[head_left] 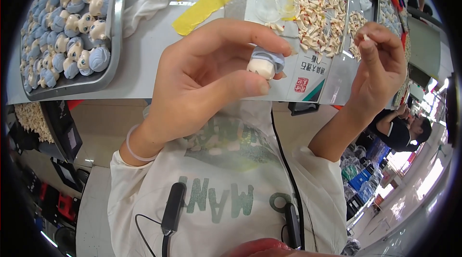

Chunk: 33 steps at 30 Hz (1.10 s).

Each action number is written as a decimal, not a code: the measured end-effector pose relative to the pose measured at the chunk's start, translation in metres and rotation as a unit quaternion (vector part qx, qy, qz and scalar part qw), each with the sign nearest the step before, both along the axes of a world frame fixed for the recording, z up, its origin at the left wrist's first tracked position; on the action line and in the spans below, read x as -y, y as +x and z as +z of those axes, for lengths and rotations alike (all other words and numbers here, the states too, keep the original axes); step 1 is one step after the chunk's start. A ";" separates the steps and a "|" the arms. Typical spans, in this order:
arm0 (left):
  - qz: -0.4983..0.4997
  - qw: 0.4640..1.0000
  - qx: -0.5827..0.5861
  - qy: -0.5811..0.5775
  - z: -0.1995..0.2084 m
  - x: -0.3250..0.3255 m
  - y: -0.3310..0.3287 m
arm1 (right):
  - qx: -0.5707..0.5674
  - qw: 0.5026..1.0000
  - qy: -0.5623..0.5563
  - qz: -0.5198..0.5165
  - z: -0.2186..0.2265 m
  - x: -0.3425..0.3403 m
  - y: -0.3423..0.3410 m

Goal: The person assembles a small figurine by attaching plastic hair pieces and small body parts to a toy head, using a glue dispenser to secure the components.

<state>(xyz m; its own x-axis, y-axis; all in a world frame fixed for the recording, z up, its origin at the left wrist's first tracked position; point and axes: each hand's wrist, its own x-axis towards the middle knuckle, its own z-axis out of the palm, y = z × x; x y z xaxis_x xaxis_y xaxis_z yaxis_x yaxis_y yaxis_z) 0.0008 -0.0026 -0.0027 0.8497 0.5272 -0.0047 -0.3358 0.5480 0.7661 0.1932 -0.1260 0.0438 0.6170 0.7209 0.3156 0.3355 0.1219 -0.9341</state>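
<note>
My left hand point(190, 76) is raised over the table's near edge, thumb and fingers closed round a small doll head point(261, 65). The head has pale skin and light blue moulded hair. Off to the right, my right hand point(382, 59) pinches a tiny cream piece point(366, 38) between thumb and fingertips; its exact shape is too small to tell. Beyond the hands lies a loose pile of small cream pieces point(320, 21), some with reddish tips. The two hands are well apart.
A metal tray point(117, 30) full of blue-haired doll heads stands at the left. Yellow tape strips point(211, 6), a crumpled white cloth point(149, 9) and a clear round dish point(267, 5) lie on the table. Another person point(399, 129) sits at far right.
</note>
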 end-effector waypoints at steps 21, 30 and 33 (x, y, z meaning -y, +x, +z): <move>-0.037 0.995 0.047 0.081 -0.007 -0.013 0.006 | 0.401 0.865 -0.296 0.060 0.027 -0.092 -0.034; -0.054 0.998 0.004 -0.008 -0.001 -0.010 0.007 | 0.416 0.856 -0.306 0.034 0.022 -0.088 -0.035; -0.014 0.998 0.046 0.028 -0.005 -0.007 0.006 | 0.385 0.875 -0.291 0.021 0.022 -0.086 -0.036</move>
